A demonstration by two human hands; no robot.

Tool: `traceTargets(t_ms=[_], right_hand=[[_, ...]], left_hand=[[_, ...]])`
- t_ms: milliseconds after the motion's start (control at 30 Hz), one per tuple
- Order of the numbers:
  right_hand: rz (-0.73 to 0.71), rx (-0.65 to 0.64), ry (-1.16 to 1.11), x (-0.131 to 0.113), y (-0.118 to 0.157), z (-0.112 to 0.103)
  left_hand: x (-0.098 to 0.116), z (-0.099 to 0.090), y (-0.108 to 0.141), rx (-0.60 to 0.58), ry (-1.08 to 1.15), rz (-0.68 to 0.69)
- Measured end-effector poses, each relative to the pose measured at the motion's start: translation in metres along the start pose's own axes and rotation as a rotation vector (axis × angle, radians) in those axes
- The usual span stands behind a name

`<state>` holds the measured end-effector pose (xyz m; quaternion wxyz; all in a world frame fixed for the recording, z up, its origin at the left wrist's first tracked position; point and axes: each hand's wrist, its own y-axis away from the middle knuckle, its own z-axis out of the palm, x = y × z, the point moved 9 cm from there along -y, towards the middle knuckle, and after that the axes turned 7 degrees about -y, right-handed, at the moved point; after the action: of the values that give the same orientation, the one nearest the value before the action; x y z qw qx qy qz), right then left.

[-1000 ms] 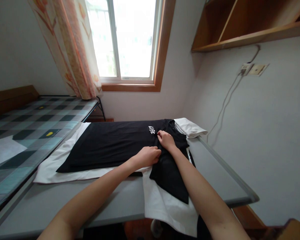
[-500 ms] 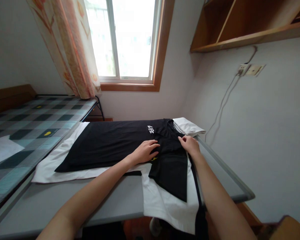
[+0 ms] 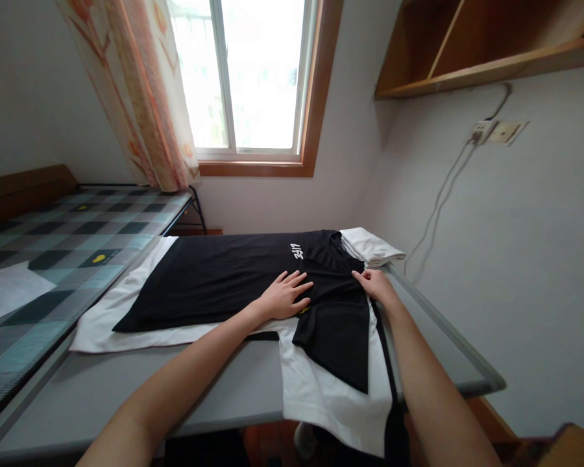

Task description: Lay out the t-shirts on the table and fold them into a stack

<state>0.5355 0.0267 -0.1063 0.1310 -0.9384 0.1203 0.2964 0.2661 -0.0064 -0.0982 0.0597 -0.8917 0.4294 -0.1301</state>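
A black T-shirt (image 3: 214, 275) with white lettering lies spread over a white shirt (image 3: 340, 402) on a grey table (image 3: 214, 389). More black cloth shows beneath the white one, at the right edge. My left hand (image 3: 285, 296) rests flat on the black shirt's chest, fingers spread, holding nothing. With thumb and fingers pinched together, my right hand (image 3: 374, 285) grips the black shirt's edge near the shoulder, just below the collar.
Folded white cloth (image 3: 370, 246) lies at the table's far right corner. On the left stands a bed with a checked cover (image 3: 97, 224) and a white sheet of paper (image 3: 10, 292). A wooden shelf (image 3: 491, 68) hangs at the upper right.
The fingers of my left hand have spread wider on the shirt. My right hand has shifted slightly down along the shoulder edge. The whole view has moved a little.
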Motion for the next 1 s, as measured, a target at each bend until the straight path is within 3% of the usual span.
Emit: traceTargets(t_ms=[233, 467, 667, 733, 833, 933, 1000], right_hand=[[-0.01, 0.063, 0.068, 0.001, -0.001, 0.0], [0.017, 0.056, 0.13, 0.004, 0.0, 0.004], [0.049, 0.119, 0.267, -0.009, 0.01, -0.008], [-0.023, 0.213, 0.295, -0.028, 0.016, -0.017], [-0.297, 0.291, 0.209, -0.074, 0.03, -0.015], [-0.568, 0.097, 0.095, -0.115, 0.046, 0.019], [-0.638, -0.084, 0.128, -0.128, 0.056, 0.049]], left_hand=[[-0.018, -0.007, 0.001, 0.12, 0.002, -0.192], [-0.008, -0.008, 0.004, 0.081, -0.052, -0.119], [-0.008, -0.004, 0.003, 0.048, -0.079, -0.108], [-0.008, -0.004, 0.003, 0.05, -0.087, -0.11], [-0.008, -0.004, 0.003, 0.05, -0.11, -0.122], [-0.008, -0.003, 0.003, 0.038, -0.14, -0.141], [-0.009, -0.002, 0.004, 0.029, -0.162, -0.166]])
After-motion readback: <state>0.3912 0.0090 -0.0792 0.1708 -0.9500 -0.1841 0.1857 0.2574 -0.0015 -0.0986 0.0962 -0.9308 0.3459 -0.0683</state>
